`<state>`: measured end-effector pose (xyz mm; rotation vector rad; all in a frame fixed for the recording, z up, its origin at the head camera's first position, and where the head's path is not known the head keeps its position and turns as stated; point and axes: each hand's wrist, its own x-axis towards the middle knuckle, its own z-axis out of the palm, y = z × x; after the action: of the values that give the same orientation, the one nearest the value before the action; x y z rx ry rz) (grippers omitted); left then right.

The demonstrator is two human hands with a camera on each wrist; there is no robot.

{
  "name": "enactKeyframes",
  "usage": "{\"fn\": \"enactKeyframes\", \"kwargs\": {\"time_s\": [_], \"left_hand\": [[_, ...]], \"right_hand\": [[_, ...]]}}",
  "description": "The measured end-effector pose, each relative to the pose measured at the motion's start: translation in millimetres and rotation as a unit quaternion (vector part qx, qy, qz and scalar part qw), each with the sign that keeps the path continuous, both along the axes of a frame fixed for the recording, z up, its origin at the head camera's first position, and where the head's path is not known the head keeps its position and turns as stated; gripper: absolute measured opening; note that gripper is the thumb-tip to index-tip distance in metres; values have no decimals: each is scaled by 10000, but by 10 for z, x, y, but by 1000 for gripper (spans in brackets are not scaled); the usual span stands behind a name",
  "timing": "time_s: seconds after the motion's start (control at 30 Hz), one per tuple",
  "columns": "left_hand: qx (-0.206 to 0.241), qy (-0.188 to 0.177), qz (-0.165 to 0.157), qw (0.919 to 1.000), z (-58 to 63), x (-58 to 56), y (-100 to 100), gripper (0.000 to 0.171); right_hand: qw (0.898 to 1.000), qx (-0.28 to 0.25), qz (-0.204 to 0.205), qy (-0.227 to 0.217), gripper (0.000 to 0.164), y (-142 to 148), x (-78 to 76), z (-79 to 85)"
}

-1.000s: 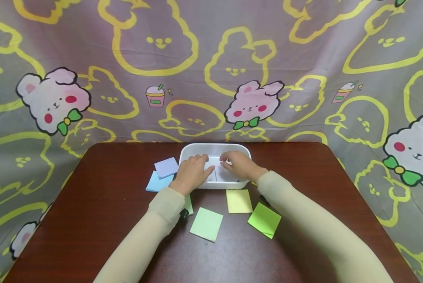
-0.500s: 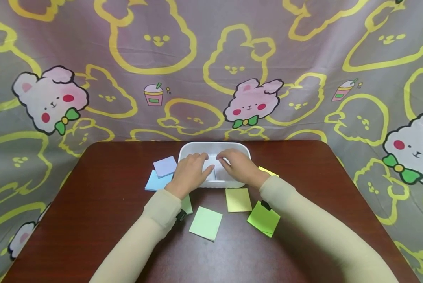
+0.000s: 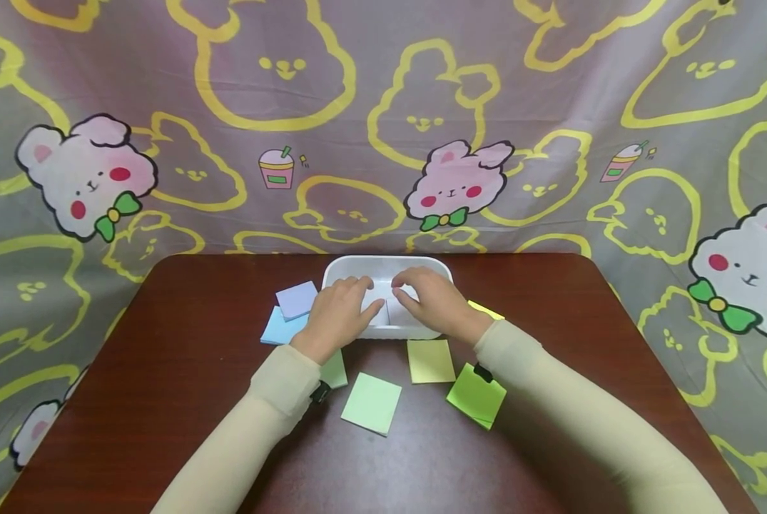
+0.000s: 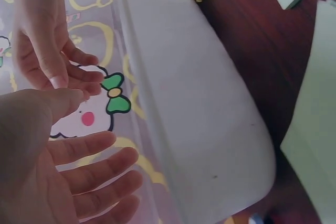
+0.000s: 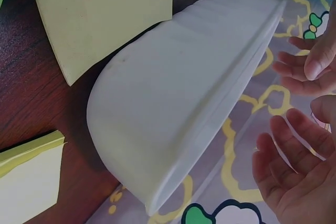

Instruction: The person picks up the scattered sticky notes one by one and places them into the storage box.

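Note:
A white plastic box (image 3: 402,332) stands at the far middle of the table. Over its left half is my left hand (image 3: 338,314), and my right hand (image 3: 436,303) is over its right half. Both hands have loosely bent fingers with nothing between them. In the wrist views the left hand (image 4: 94,177) and right hand (image 5: 294,166) hover above the box's rim, apart from its walls. Nearest the left hand are a lavender sticky note pad (image 3: 296,300), a light blue pad (image 3: 283,326) and a partly hidden green pad (image 3: 334,371). The box's floor is partly covered by the hands.
In front of the box lie a pale green pad (image 3: 372,403), a pale yellow pad (image 3: 431,361) and a bright green pad (image 3: 477,396). A bright yellow pad (image 3: 486,310) shows behind the right wrist. A patterned curtain (image 3: 357,143) hangs behind the brown table (image 3: 197,357).
The right forearm has shifted slightly, and the bright yellow pad behind it shows more. My left hand has drifted slightly left. The whole view has moved a little; the pads look undisturbed.

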<state>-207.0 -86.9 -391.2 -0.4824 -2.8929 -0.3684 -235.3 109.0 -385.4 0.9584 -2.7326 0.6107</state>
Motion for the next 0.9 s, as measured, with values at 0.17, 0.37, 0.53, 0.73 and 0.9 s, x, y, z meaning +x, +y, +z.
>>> {"fn": "enactKeyframes", "kwargs": {"time_s": [0.17, 0.37, 0.53, 0.73, 0.9], "left_hand": [[15, 170, -70, 9998, 60, 55, -12, 40], [-13, 295, -77, 9995, 134, 124, -32, 39], [8, 263, -52, 9996, 154, 173, -58, 39], [18, 260, -15, 9997, 136, 218, -100, 39], [115, 250, 36, 9996, 107, 221, -142, 38]], "right_hand": [[10000, -53, -9, 11, 25, -6, 35, 13], [9998, -100, 96, 112, 24, -36, 93, 14], [9997, -96, 172, 153, 24, -66, 144, -4], [9997, -82, 192, 159, 24, -94, 188, -13], [9998, -62, 132, 120, 24, -127, 196, 5]]}}
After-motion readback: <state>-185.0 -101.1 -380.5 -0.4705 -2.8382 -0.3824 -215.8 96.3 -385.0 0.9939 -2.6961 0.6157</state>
